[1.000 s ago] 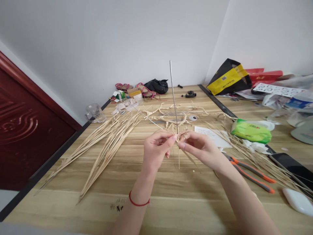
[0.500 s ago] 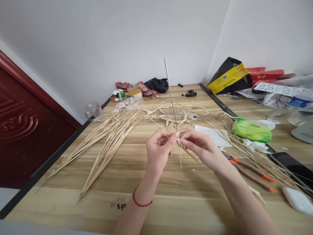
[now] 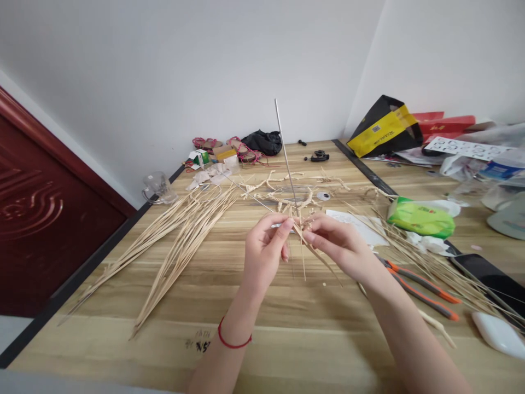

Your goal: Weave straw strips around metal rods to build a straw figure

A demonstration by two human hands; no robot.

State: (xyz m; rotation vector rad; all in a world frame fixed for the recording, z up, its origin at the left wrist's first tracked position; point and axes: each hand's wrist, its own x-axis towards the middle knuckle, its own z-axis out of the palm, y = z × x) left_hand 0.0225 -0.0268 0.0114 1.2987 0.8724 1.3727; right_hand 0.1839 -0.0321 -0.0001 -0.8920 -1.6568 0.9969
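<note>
Between my two hands is a small pale woven piece of reed strips (image 3: 308, 249) and metal wire. A straight metal rod (image 3: 284, 145) rises out of it, and a thinner wire (image 3: 248, 195) runs off to the upper left. My left hand (image 3: 266, 243) pinches the piece with thumb and forefinger at its left side. On the other side, my right hand (image 3: 338, 243) has its thumb and fingers closed on the piece's right edge. Loose strip ends hang below toward the table. Fingers partly hide the middle of the weaving.
Two bundles of reed strips (image 3: 180, 246) lie on the left, with a glass mug (image 3: 158, 187) behind. Woven branch-like pieces (image 3: 303, 202) lie beyond my hands. Orange-handled pliers (image 3: 426, 287), a green tissue pack (image 3: 422, 217), a phone (image 3: 492, 282) and a white mouse-like object (image 3: 497, 332) are at right.
My left thumb has shifted slightly left along the weaving, uncovering more of the strips. My left forearm has moved a little left; the rod stays nearly in place.
</note>
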